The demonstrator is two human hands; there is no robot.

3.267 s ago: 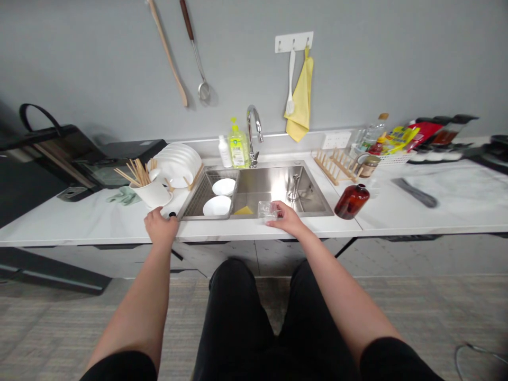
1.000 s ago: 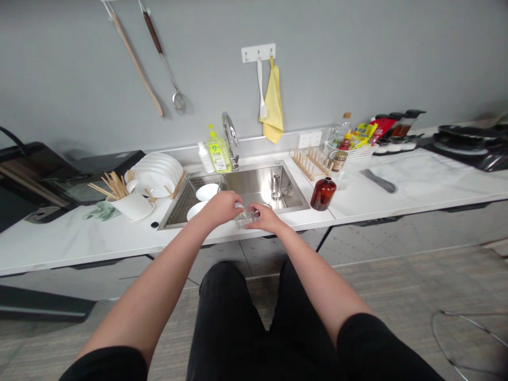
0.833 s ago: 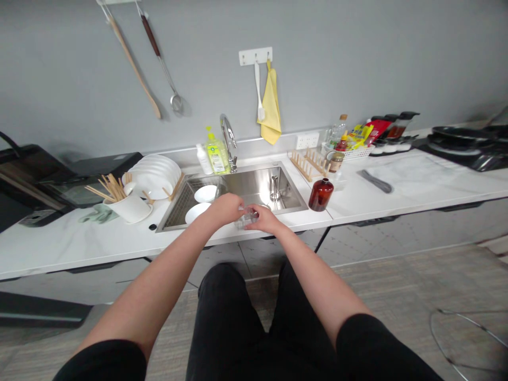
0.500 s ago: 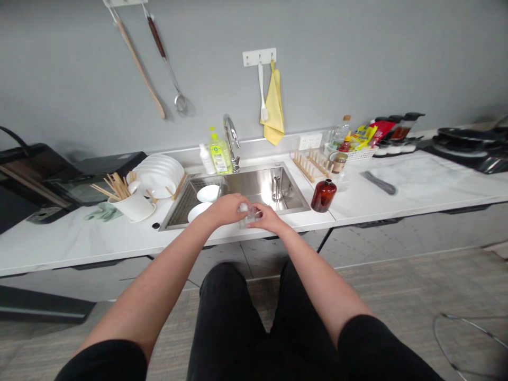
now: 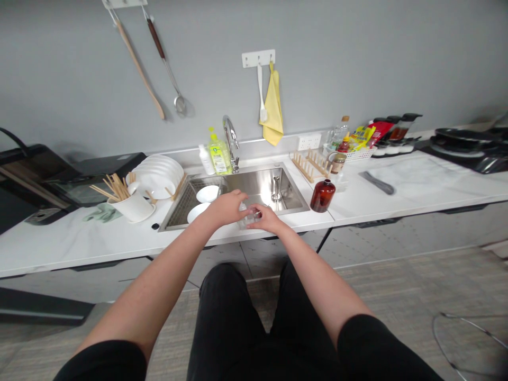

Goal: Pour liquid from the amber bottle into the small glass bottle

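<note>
At the front rim of the sink, my left hand (image 5: 228, 207) and my right hand (image 5: 265, 219) face each other around a small clear container (image 5: 245, 218). The left fingers curl over its left and upper side, and the right thumb and fingers pinch its right side. Its exact kind and whether it touches the counter cannot be made out. The steel sink (image 5: 301, 200) lies just behind my hands. Two white bowls stand on its left side, the nearer bowl (image 5: 197, 213) partly behind my left wrist. An amber bottle (image 5: 323, 196) stands right of the sink.
Behind the sink are a faucet (image 5: 230, 135), yellow-green soap bottle (image 5: 219, 156) and white bottle (image 5: 206, 160). White plates (image 5: 156, 172) and a chopstick holder (image 5: 135, 207) stand left. A wooden rack (image 5: 305, 166), white basket (image 5: 359, 154) and grey cloth (image 5: 377, 183) are right.
The left fingers have lifted slightly and shifted a little on the clear container. The right hand keeps its place, and the view has moved very slightly.
</note>
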